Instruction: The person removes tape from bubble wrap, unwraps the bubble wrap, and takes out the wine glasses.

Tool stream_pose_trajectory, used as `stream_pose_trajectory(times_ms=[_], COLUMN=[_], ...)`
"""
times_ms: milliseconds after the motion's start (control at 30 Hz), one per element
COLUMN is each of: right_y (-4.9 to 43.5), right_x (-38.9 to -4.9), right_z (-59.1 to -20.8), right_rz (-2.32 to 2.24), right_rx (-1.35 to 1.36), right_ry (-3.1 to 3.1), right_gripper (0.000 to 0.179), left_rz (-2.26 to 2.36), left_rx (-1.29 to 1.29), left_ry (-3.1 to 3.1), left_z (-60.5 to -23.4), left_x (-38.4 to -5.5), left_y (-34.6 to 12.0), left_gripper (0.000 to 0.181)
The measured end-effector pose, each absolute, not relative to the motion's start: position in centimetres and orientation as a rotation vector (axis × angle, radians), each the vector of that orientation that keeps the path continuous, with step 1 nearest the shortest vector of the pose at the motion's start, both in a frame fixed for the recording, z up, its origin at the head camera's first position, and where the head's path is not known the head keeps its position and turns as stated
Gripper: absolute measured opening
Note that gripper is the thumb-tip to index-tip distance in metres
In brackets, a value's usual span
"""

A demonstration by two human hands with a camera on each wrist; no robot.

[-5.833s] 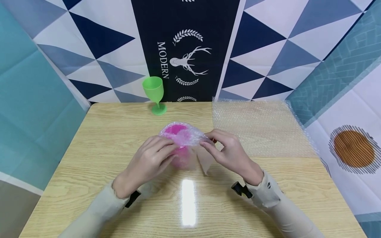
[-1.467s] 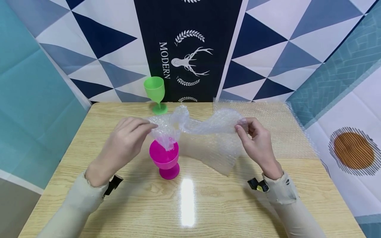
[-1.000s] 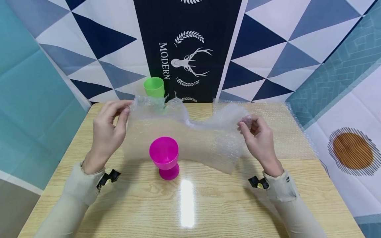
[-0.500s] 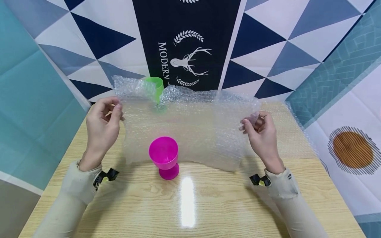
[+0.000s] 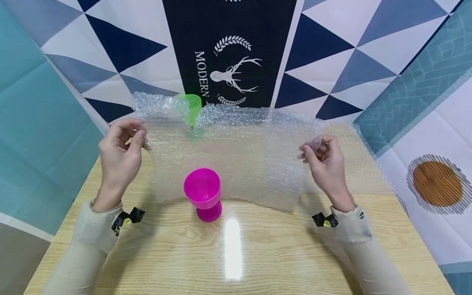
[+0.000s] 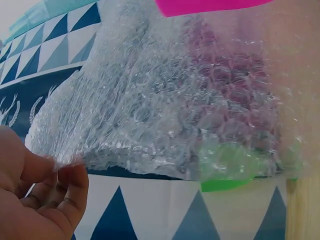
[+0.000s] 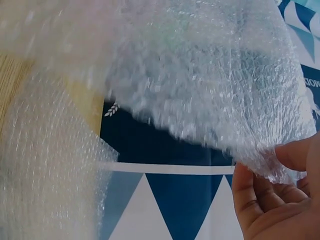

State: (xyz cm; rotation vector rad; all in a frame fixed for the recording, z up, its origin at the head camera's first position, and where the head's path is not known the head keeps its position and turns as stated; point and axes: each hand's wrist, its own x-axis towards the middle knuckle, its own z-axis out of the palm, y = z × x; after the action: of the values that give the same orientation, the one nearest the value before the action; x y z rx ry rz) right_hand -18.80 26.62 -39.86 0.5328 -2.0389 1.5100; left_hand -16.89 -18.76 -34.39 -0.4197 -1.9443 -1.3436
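A clear sheet of bubble wrap point(image 5: 232, 151) is spread out between my two hands, behind a pink goblet point(image 5: 202, 188) that stands upright on the table. My left hand point(image 5: 121, 153) pinches the sheet's left edge, and in the left wrist view thumb and fingertips meet on the bubble wrap point(image 6: 135, 110). At the opposite edge my right hand point(image 5: 326, 166) pinches the plastic between thumb and curled fingers. Through and above the sheet shows a green goblet point(image 5: 193, 106) at the back of the table, its stem and foot blurred by the wrap.
Another piece of bubble wrap point(image 5: 357, 164) lies flat on the right rear of the wooden table point(image 5: 177, 254). Close behind the table's back edge hangs a patterned backdrop point(image 5: 136, 41). A teal panel point(image 5: 44, 135) borders the left side.
The bubble wrap came off the pink goblet and has been pulled open into a wide sheet. My hands moved apart, the left one outward to the left, the right one slightly right.
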Motion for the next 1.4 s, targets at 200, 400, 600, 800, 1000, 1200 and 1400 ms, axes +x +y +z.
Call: stream_pose_trajectory(times_ms=[200, 400, 600, 800, 1000, 1200, 1400], right_y=[26.7, 26.4, 26.0, 25.8, 25.6, 26.7, 28.6], right_x=[-19.0, -18.9, -18.6, -18.1, -18.3, -18.7, -19.2], right_z=[-40.1, -42.5, -45.0, -46.2, -46.4, -45.5, -44.3], right_rz=[1.544, 1.654, 1.761, 1.836, 1.896, 1.986, 2.043], right_rx=[0.543, 0.513, 0.422, 0.325, 0.209, 0.124, 0.079], right_ry=[-2.011, -2.189, -2.43, -2.677, -2.549, -2.331, -2.155], right_gripper=[0.017, 0.032, 0.052, 0.037, 0.028, 0.023, 0.013], left_rz=[-1.404, -1.449, -1.475, -1.496, -1.482, -1.498, -1.434], left_rx=[-0.389, -0.403, -0.346, -0.316, -0.361, -0.401, -0.406], left_ry=[-1.92, -1.84, -1.807, -1.799, -1.852, -2.012, -2.214], left_z=[-34.6, -34.6, -34.6, -34.6, -34.6, -34.3, -34.3], left_x=[-17.1, -17.1, -17.2, -17.2, -17.6, -17.9, -18.1], left_y=[-18.3, -17.9, -17.8, -17.8, -17.8, -17.9, -17.7], left_gripper=[0.017, 0.014, 0.013, 0.014, 0.014, 0.022, 0.029])
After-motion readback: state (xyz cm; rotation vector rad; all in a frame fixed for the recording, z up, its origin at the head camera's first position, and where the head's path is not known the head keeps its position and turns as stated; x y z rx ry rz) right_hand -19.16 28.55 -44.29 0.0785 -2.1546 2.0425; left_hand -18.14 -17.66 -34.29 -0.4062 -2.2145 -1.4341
